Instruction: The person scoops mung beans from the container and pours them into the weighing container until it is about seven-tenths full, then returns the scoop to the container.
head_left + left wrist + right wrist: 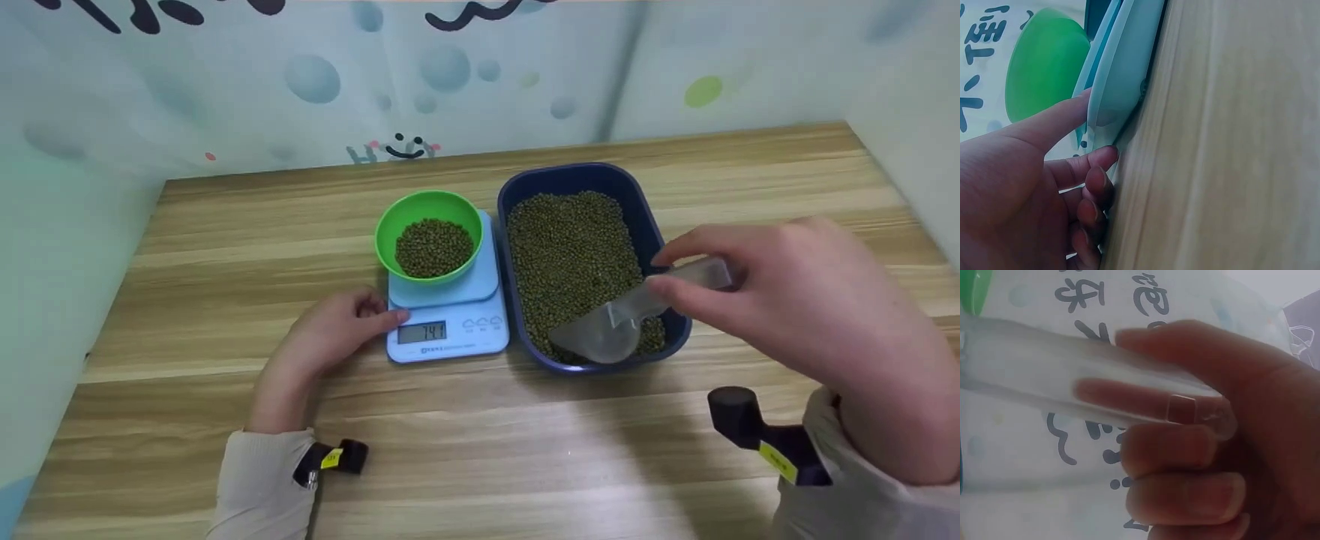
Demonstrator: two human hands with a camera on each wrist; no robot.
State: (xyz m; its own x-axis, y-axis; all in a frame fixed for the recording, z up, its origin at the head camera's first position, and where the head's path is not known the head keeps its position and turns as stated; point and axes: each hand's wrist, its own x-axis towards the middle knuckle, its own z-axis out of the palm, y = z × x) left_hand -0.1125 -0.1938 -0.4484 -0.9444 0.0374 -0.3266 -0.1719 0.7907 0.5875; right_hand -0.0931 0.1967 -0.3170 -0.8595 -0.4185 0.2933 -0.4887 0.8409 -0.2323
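Observation:
My right hand (810, 300) grips the handle of a translucent plastic scoop (607, 337), thumb and fingers around it in the right wrist view. The scoop's bowl dips into the mung beans (570, 255) near the front of a dark blue tub (679, 337). Left of the tub lies a light blue kitchen scale (480, 330), its display showing digits. On the scale stands a green bowl (390, 225) with a smaller heap of beans. My left hand (334, 330) holds the scale's left edge, thumb on top and index finger low at its side.
The wooden table (465, 450) carries scale and tub side by side. A printed curtain (525, 75) hangs along the back edge, and pale walls close off both sides. Small black cameras (739, 416) are strapped at the wrists.

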